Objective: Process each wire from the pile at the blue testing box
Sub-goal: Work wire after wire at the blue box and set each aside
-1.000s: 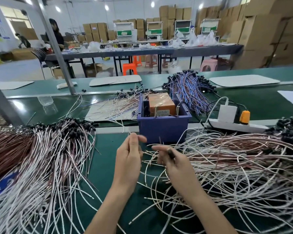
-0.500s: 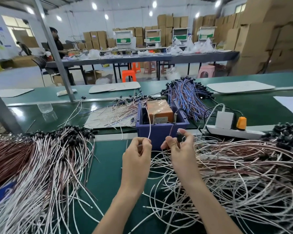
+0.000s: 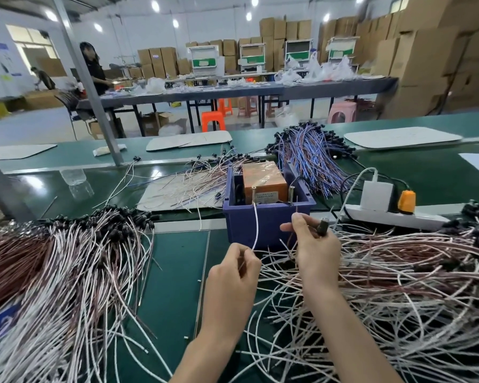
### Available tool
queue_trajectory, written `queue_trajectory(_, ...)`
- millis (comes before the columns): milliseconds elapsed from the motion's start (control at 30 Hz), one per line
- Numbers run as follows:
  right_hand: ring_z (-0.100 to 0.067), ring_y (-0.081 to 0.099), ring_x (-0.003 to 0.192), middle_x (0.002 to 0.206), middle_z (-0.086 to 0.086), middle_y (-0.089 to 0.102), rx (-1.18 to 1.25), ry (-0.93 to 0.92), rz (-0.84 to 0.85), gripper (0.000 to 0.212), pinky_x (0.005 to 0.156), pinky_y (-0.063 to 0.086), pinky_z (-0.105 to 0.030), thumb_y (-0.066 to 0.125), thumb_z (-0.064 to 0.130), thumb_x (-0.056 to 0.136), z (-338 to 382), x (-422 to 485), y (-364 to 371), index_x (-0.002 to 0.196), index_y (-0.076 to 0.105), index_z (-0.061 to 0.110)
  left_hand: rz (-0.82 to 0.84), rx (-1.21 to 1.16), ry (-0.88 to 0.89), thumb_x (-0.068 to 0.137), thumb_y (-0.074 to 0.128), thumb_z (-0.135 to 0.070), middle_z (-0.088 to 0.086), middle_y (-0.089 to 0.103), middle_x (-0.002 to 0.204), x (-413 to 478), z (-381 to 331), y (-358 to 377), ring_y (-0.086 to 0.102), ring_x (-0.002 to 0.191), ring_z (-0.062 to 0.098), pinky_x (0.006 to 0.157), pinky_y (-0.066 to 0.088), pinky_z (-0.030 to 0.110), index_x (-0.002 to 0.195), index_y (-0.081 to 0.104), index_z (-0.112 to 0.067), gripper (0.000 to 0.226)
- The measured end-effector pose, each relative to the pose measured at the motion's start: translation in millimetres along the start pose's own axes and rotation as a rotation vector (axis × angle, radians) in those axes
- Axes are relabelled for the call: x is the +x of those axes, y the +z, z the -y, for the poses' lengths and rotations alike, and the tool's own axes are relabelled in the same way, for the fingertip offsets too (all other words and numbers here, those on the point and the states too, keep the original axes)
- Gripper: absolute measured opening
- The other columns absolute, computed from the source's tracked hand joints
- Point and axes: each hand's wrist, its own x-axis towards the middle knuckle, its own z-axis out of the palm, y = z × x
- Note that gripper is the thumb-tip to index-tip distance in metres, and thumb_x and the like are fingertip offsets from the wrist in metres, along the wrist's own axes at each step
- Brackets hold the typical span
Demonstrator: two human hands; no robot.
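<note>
Green bench, wire pinched by left fingers and right fingers

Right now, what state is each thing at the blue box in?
Left hand: pinches the white wire.
White wire: upright, tip at the blue box front rim.
Right hand: grips a dark plug.
Blue box: open on top, orange block inside.
Power strip: white charger and orange plug plugged in.
</note>
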Motion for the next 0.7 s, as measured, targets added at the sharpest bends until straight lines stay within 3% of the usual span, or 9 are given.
queue_trajectory(200, 0.001, 0.044, 0.04, 0.077, 0.009, 0.077, -0.045, 0.0, 0.043, 0.01, 0.043, 0.036, -0.014, 0.066, 0.029, 0.098, -4.5, 2.6, 3.1, 0.098, 0.072, 0.022, -0.001, 0.038, 0.026, 0.097, 0.045, -0.038, -0.01, 0.055, 0.06, -2.0, -1.2, 0.1, 0.046, 0.049, 0.01, 0.048, 0.038, 0.026, 0.079, 0.053, -0.028, 0.022)
queue_trajectory(400, -0.001, 0.037, 0.037, 0.079, 0.005, 0.078, -0.005, 0.037, 0.057, 0.008, 0.038, 0.033, -0.013, 0.066, 0.028, 0.098, -4.1, 4.0, 2.8, 0.099, 0.071, 0.022, -0.029, 0.036, -0.02, 0.099, 0.045, -0.036, -0.011, 0.056, 0.059, -0.7, -0.2, -1.3, 0.046, 0.05, 0.011, 0.052, 0.042, 0.035, 0.08, 0.053, -0.027, 0.023)
queue_trajectory(533, -0.002, 0.04, 0.037, 0.079, 0.006, 0.078, -0.014, 0.037, 0.064, 0.008, 0.038, 0.033, -0.013, 0.066, 0.029, 0.098, -3.5, 3.2, 3.0, 0.099, 0.071, 0.023, -0.036, 0.021, -0.055, 0.1, 0.046, -0.033, -0.013, 0.058, 0.059, -0.4, 1.2, -1.6, 0.046, 0.049, 0.01, 0.051, 0.04, 0.03, 0.08, 0.055, -0.028, 0.023)
queue_trajectory(700, -0.002, 0.035, 0.036, 0.078, 0.006, 0.078, -0.016, 0.039, 0.061, 0.009, 0.037, 0.032, -0.014, 0.066, 0.029, 0.097, -2.2, 2.8, 2.6, 0.096, 0.072, 0.022, -0.024, 0.037, -0.05, 0.1, 0.047, -0.035, -0.012, 0.058, 0.061, -0.1, 1.9, -1.5, 0.047, 0.05, 0.011, 0.053, 0.042, 0.035, 0.081, 0.055, -0.028, 0.021)
